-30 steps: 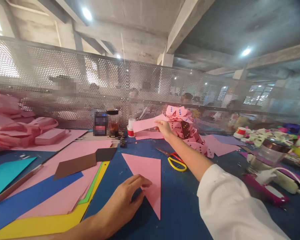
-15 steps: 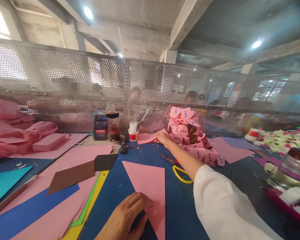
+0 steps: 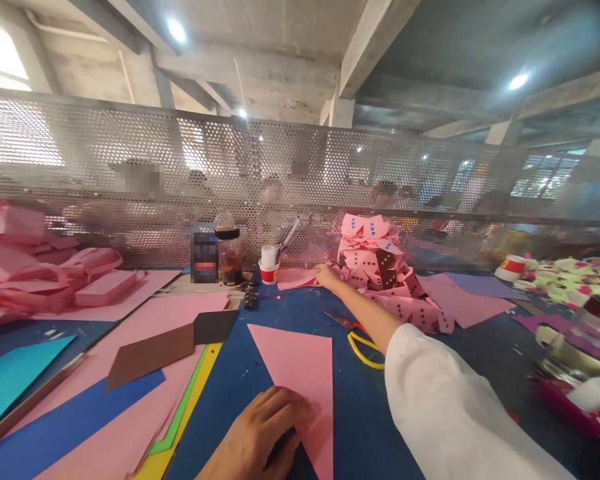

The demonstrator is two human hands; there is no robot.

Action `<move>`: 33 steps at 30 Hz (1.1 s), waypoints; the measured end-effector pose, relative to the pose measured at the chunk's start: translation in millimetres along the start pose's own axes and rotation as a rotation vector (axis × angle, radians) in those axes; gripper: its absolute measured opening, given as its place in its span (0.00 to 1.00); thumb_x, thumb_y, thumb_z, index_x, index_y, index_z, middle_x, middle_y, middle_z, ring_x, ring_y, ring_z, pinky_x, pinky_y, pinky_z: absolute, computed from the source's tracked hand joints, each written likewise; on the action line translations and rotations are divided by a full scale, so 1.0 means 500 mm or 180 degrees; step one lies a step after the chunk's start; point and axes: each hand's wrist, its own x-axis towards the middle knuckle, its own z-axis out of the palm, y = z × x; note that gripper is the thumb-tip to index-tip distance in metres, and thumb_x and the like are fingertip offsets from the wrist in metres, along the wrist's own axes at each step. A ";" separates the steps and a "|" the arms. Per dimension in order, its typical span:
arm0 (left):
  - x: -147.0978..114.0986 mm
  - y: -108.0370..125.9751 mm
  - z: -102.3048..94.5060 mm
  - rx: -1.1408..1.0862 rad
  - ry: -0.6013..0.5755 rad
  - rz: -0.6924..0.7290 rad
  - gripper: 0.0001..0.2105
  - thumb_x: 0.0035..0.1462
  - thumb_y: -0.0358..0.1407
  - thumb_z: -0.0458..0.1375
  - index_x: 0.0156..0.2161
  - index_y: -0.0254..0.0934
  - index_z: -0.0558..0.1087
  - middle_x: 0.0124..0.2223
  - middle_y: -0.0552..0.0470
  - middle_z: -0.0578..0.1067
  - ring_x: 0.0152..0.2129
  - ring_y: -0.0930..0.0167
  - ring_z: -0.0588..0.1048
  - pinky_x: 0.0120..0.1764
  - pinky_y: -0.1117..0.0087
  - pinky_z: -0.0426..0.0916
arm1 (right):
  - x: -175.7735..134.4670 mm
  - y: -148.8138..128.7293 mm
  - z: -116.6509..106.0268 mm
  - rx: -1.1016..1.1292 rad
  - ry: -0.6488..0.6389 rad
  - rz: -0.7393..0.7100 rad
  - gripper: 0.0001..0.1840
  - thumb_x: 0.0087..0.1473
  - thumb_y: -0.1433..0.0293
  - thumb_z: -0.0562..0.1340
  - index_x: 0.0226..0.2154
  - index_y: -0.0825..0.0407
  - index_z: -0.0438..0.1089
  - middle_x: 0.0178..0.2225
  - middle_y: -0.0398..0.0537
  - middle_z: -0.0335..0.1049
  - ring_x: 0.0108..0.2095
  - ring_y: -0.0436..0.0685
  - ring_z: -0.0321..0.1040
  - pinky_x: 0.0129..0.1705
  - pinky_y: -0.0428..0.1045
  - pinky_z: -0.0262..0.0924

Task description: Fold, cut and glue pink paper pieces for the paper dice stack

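A pointed pink paper sheet (image 3: 300, 357) lies flat on the blue table in front of me. My left hand (image 3: 265, 427) rests on its left edge, fingertips on the paper and thumb apart from them. Far forward, my right hand (image 3: 327, 275) has its curled fingers at the right end of a small pink paper piece (image 3: 295, 277) near the mesh screen. Scissors with yellow handles (image 3: 364, 353) lie beside my right forearm, partly hidden by it. Just right of that hand rises a heap of folded pink paper with dots (image 3: 370, 260).
Stacked coloured sheets (image 3: 180, 310) lie at left, under a brown strip (image 3: 153, 353), near pink paper boxes (image 3: 105, 287). A jar (image 3: 230, 257) and a red-white cup (image 3: 269, 273) stand by the perforated screen (image 3: 290, 160). At right are a lidded container (image 3: 593, 333) and pale paper bits (image 3: 565, 280).
The whole view has shifted slightly, so things sit a little further right and lower. Both hands keep nearly the same places on the papers.
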 end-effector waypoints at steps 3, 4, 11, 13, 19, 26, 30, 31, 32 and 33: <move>0.002 0.010 -0.004 0.0024 -0.0093 -0.0066 0.16 0.64 0.27 0.51 0.52 0.43 0.72 0.51 0.47 0.78 0.48 0.67 0.77 0.51 0.68 0.74 | -0.027 -0.013 -0.016 -0.0401 0.0110 -0.0287 0.19 0.65 0.62 0.63 0.55 0.52 0.68 0.55 0.54 0.69 0.50 0.60 0.71 0.50 0.60 0.70; 0.003 0.016 -0.006 0.0020 -0.0144 -0.0149 0.16 0.64 0.27 0.51 0.52 0.44 0.73 0.52 0.48 0.78 0.49 0.67 0.76 0.52 0.67 0.73 | -0.040 -0.018 -0.021 -0.0519 0.0110 -0.0404 0.20 0.65 0.62 0.63 0.55 0.53 0.68 0.55 0.54 0.69 0.50 0.60 0.71 0.50 0.60 0.70; 0.007 0.041 -0.021 -0.0059 -0.0309 -0.0444 0.14 0.65 0.26 0.52 0.49 0.43 0.75 0.52 0.49 0.79 0.51 0.67 0.75 0.57 0.63 0.68 | -0.173 -0.046 -0.045 -0.1217 -0.0073 -0.1086 0.13 0.65 0.63 0.62 0.48 0.51 0.74 0.50 0.52 0.75 0.48 0.60 0.73 0.51 0.56 0.67; 0.006 0.038 -0.019 0.0010 -0.0334 -0.0459 0.14 0.65 0.27 0.52 0.49 0.42 0.75 0.52 0.48 0.78 0.51 0.67 0.75 0.57 0.62 0.68 | -0.219 -0.043 -0.045 -0.1397 -0.0189 -0.1231 0.10 0.62 0.65 0.63 0.43 0.48 0.78 0.45 0.49 0.79 0.48 0.62 0.74 0.49 0.53 0.65; 0.001 0.024 -0.011 0.0275 -0.0409 -0.0292 0.14 0.66 0.28 0.51 0.52 0.41 0.76 0.53 0.47 0.78 0.52 0.66 0.75 0.60 0.59 0.65 | -0.349 -0.002 -0.030 -0.1857 -0.0429 -0.1466 0.16 0.59 0.63 0.61 0.47 0.48 0.77 0.50 0.54 0.78 0.51 0.67 0.73 0.50 0.55 0.63; -0.003 0.017 -0.012 0.0387 -0.0343 -0.0205 0.15 0.67 0.31 0.52 0.53 0.43 0.76 0.54 0.49 0.79 0.52 0.66 0.75 0.58 0.62 0.67 | -0.410 0.023 -0.027 -0.1990 -0.0448 -0.1536 0.20 0.58 0.63 0.63 0.52 0.51 0.73 0.54 0.59 0.74 0.55 0.67 0.70 0.53 0.57 0.62; -0.002 0.016 -0.012 0.0364 -0.0385 -0.0224 0.15 0.68 0.32 0.51 0.54 0.43 0.75 0.54 0.49 0.78 0.52 0.66 0.75 0.58 0.62 0.67 | -0.411 0.026 -0.021 -0.1821 -0.0357 -0.1528 0.20 0.56 0.66 0.64 0.51 0.52 0.72 0.54 0.59 0.73 0.56 0.68 0.69 0.55 0.59 0.61; -0.002 0.016 -0.012 0.0367 -0.0402 -0.0229 0.15 0.68 0.32 0.51 0.54 0.43 0.76 0.54 0.49 0.78 0.53 0.65 0.75 0.58 0.62 0.67 | -0.411 0.028 -0.020 -0.1750 -0.0325 -0.1512 0.20 0.55 0.67 0.65 0.51 0.52 0.72 0.54 0.59 0.73 0.56 0.68 0.68 0.55 0.59 0.60; -0.001 0.016 -0.012 0.0370 -0.0405 -0.0235 0.15 0.68 0.32 0.51 0.54 0.43 0.76 0.54 0.49 0.78 0.53 0.65 0.75 0.59 0.62 0.67 | -0.411 0.029 -0.018 -0.1669 -0.0301 -0.1493 0.20 0.55 0.68 0.65 0.51 0.52 0.72 0.53 0.58 0.73 0.56 0.68 0.68 0.55 0.59 0.60; -0.001 0.016 -0.012 0.0371 -0.0394 -0.0237 0.14 0.68 0.33 0.52 0.54 0.43 0.76 0.54 0.49 0.79 0.53 0.65 0.75 0.59 0.62 0.67 | -0.411 0.030 -0.018 -0.1577 -0.0286 -0.1473 0.20 0.54 0.69 0.66 0.50 0.52 0.72 0.52 0.57 0.73 0.56 0.67 0.68 0.55 0.59 0.60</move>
